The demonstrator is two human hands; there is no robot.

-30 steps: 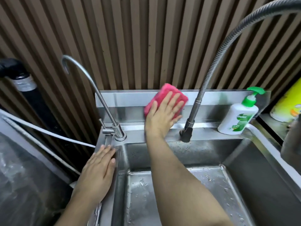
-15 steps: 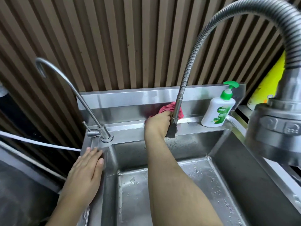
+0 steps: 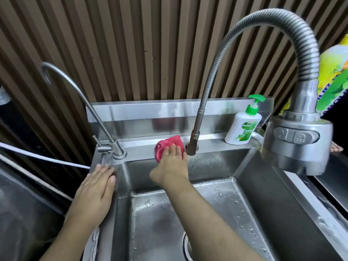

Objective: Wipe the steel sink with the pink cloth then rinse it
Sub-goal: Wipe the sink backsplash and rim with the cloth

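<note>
the person leans over the steel sink with both arms out. the right hand lies flat on the pink cloth, fingers straight and close together, pressing it down rather than gripping it. the cloth is bunched into a loose wad on the sink's back ledge and hangs a little over the edge into the basin. it sits just left of the base of the flexible faucet, the little-finger side of the hand almost touching that base.

the left hand rests palm down on the sink's left rim, fingers straight and together, holding nothing. its fingertips reach near the foot of the slim gooseneck tap, which stands on the back left corner.

the faucet's ribbed metal hose arches up and over to the right and ends in a big spray head hanging close to the camera — it looms large in front of the right rim. water beads lie scattered over the basin floor, and part of the drain shows beside the right forearm.

on the back ledge at the right stands a white dettol pump bottle with a green top, upright, well apart from the cloth. behind the spray head is a yellow-green packet, only partly in view. brown slatted panelling covers the wall behind the sink, and a white cord runs in from the left toward the sink's corner.
</note>
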